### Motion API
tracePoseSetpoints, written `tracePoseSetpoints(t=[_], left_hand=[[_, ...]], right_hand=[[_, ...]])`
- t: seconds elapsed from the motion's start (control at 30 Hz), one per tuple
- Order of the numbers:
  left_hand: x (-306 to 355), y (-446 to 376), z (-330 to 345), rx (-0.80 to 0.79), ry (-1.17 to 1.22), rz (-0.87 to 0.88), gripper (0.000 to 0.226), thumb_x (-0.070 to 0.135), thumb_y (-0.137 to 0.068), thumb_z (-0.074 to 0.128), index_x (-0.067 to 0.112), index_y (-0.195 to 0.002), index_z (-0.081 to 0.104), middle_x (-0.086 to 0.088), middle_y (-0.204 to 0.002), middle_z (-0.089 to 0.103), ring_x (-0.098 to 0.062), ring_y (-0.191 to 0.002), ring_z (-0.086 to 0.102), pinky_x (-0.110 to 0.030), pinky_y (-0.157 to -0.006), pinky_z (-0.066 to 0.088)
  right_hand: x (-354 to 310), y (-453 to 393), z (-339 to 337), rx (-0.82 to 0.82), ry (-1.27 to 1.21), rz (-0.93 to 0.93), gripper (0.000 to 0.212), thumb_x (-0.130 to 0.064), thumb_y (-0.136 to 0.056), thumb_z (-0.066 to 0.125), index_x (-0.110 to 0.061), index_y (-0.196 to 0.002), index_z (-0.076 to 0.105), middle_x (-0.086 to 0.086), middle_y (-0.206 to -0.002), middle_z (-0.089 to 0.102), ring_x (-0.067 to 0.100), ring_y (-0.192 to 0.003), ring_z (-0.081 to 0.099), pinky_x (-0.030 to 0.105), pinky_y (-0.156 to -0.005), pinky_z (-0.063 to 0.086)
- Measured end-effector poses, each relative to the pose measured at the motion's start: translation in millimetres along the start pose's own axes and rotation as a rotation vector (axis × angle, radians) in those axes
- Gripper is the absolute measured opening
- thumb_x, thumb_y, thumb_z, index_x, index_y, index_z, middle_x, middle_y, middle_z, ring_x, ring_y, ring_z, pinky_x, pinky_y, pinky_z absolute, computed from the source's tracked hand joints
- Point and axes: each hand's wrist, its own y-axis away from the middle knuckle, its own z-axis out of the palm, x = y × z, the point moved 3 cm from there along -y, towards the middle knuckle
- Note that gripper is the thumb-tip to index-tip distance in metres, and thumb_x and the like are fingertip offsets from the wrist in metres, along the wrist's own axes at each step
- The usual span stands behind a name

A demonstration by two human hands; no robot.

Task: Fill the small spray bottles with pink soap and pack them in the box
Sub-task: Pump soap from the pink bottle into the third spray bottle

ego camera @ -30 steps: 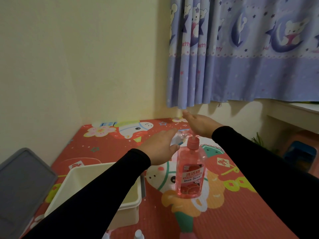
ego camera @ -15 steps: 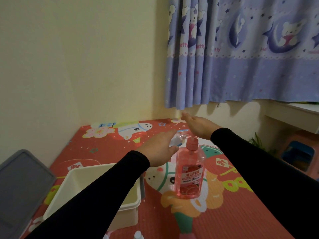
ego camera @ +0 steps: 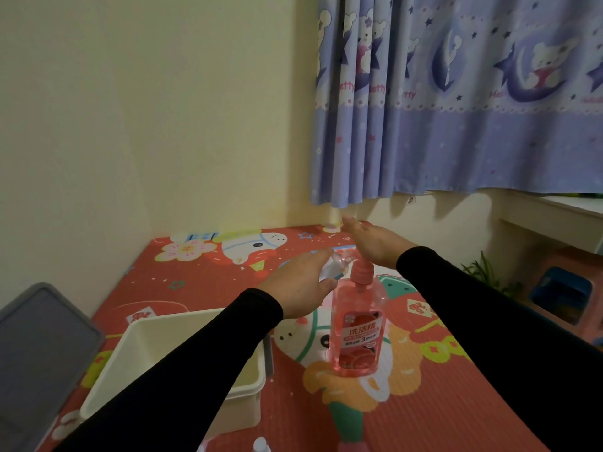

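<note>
Red cartoon mat covered the floor. Cream box sat lower left, beside a grey lid. Pink soap bottle stood upright on the mat, right of the box. Right hand lay flat, fingers straight, on the pump head. Left hand curled round a small clear spray bottle beside the pump nozzle.
</note>
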Motion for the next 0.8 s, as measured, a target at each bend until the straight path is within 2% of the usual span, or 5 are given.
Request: tracePoseSetpoints(t=[0.17,0.33,0.47,0.63,0.8], left_hand=[[-0.1,-1.5,-2.2,0.008,0.002,0.003,0.061,0.037,-0.101,0.043,0.021,-0.153,0.017,-0.004,-0.157,0.028,-0.022,-0.142,0.03,-0.031,-0.109,0.027],[-3.0,-1.3,9.9,-0.026,-0.016,-0.022,0.063,0.038,-0.102,0.042,0.02,-0.154,0.012,-0.005,-0.159,0.024,-0.022,-0.145,0.024,-0.035,-0.114,0.024],[-2.4,0.5,7.8,-0.031,-0.002,-0.018,0.062,0.038,-0.101,0.042,0.021,-0.154,0.013,-0.003,-0.159,0.024,-0.021,-0.145,0.024,-0.033,-0.113,0.024],[0.2,-0.8,-2.9,0.019,0.013,0.004,0.06,0.038,-0.1,0.044,0.023,-0.152,0.019,-0.003,-0.156,0.03,-0.022,-0.14,0.033,-0.03,-0.106,0.029],[-2.5,-2.4,6.4,0.008,0.005,-0.003,0.053,0.037,-0.1,0.044,0.021,-0.148,0.026,-0.006,-0.15,0.039,-0.025,-0.133,0.04,-0.032,-0.1,0.034]], right_hand=[[1.8,-5.9,-3.3,0.032,0.011,-0.002,0.075,-0.058,-0.098,0.006,-0.012,-0.135,0.053,0.016,-0.138,0.053,0.031,-0.127,0.048,0.042,-0.11,0.032],[11.0,-8.7,14.8,0.015,-0.073,-0.006,0.075,-0.061,-0.097,0.008,-0.015,-0.144,0.043,0.013,-0.147,0.046,0.026,-0.139,0.038,0.043,-0.118,0.023],[7.1,-4.7,11.2,-0.017,-0.054,0.016,0.057,-0.041,-0.105,0.01,-0.014,-0.149,0.033,0.014,-0.147,0.045,0.029,-0.137,0.039,0.036,-0.114,0.023],[3.3,-7.0,-5.3,0.046,-0.034,0.0,0.077,-0.063,-0.095,0.006,-0.017,-0.138,0.05,0.015,-0.14,0.052,0.03,-0.13,0.046,0.044,-0.112,0.031],[9.5,-9.4,7.4,0.012,-0.043,-0.015,0.074,-0.057,-0.099,0.006,-0.013,-0.139,0.05,0.015,-0.145,0.047,0.028,-0.135,0.042,0.04,-0.115,0.027]])
